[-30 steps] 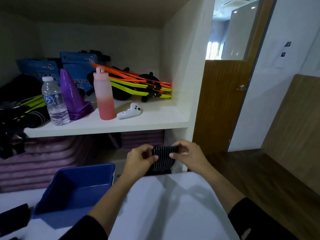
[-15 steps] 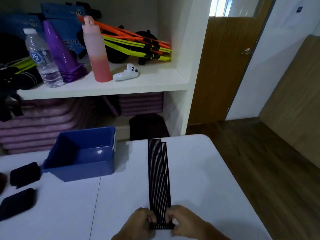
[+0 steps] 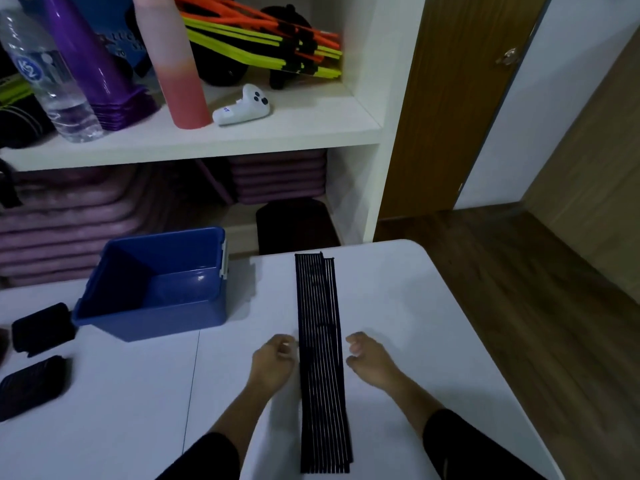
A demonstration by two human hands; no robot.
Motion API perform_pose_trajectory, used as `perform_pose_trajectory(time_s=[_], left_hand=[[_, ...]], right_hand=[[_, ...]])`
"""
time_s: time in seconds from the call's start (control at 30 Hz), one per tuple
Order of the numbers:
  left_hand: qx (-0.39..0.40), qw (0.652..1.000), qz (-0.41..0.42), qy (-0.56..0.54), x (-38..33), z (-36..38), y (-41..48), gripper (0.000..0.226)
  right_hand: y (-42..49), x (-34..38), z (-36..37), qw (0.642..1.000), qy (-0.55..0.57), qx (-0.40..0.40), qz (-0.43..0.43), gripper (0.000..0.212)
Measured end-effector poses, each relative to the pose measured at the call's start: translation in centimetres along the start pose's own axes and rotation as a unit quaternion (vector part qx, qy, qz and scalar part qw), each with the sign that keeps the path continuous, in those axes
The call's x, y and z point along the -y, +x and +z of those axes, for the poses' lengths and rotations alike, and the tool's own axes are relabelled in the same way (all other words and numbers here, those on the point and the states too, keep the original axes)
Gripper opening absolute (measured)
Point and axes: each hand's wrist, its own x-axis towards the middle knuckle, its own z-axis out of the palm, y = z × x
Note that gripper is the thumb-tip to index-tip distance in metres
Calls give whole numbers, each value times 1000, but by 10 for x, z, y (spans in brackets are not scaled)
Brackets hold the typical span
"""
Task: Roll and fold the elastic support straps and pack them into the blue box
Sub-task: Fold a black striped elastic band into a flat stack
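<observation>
A long black elastic strap with thin white stripes (image 3: 320, 358) lies flat and stretched out on the white table (image 3: 415, 323), running from the far edge toward me. My left hand (image 3: 273, 363) hovers just left of the strap, fingers loosely curled, holding nothing. On the strap's right side, my right hand (image 3: 367, 358) does the same, a small gap away. The blue box (image 3: 156, 289) stands open and empty at the left of the strap. Two rolled black straps (image 3: 41, 327) (image 3: 31, 386) lie on the table left of the box.
Behind the table a white shelf (image 3: 207, 140) carries a water bottle (image 3: 48, 77), purple cones (image 3: 100, 71), a pink bottle (image 3: 176, 64), a white controller (image 3: 242, 105) and orange-yellow hurdles (image 3: 270, 39). Purple mats are stacked below. Wooden floor lies right of the table.
Both hands have let go of the strap's near end and moved forward along its sides. The strap, held in the air a second ago, now lies flat on the table.
</observation>
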Motion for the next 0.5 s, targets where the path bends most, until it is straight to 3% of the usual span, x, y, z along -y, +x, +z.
perform_pose_trajectory(time_s=[0.17,0.33,0.43,0.5], left_hand=[[53,998,-46,1,-12,0,45,51],[81,995,-58,-17,-15,11,68,57],[91,995,-27,-21,-17,21,73,56],[103,994,-11,-16,-18,26,75,53]], right_hand=[[40,12,-3,992,96,-8,83,56],[53,8,9,993,84,-28,77,43],[54,9,16,994,79,-40,61,19],[57,6,17,995,69,-43,51,22]])
